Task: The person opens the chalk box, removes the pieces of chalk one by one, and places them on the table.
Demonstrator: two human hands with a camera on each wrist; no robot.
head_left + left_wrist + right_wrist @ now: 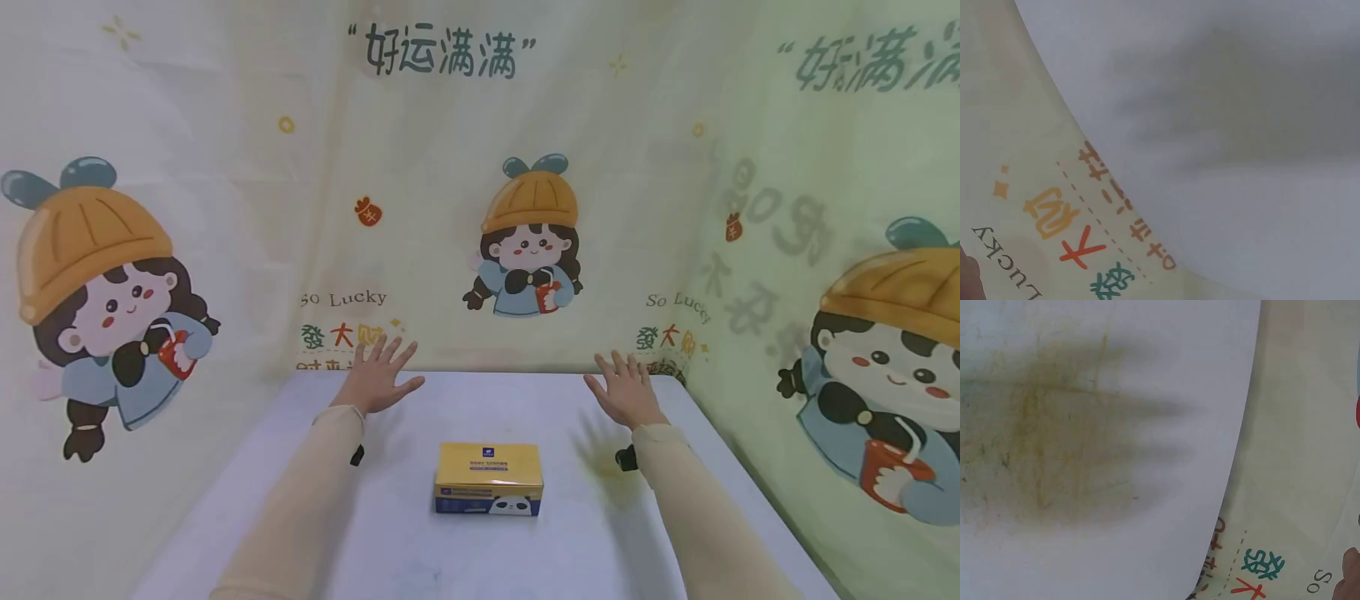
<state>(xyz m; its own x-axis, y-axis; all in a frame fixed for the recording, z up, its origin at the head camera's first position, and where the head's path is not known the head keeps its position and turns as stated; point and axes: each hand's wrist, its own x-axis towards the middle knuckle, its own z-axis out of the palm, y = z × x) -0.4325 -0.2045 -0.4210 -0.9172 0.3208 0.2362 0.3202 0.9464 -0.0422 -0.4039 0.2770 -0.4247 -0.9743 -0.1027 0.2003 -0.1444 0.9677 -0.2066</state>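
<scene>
Cartoon-print cloth (450, 208) walls the white table (487, 558); yellowish stain (611, 475) beside yellow box (489, 477).

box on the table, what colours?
Box: yellow top, dark blue lower front with a panda face. Clearest in the head view.

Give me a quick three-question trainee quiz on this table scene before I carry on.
1. True or false: the left hand grips the yellow box.
2. Which lies under the right hand on the white table? A) yellowish stain B) red cup C) towel
3. Fill in: both hands hover with fingers ____.

Key: 1 false; 2 A; 3 spread.
</scene>
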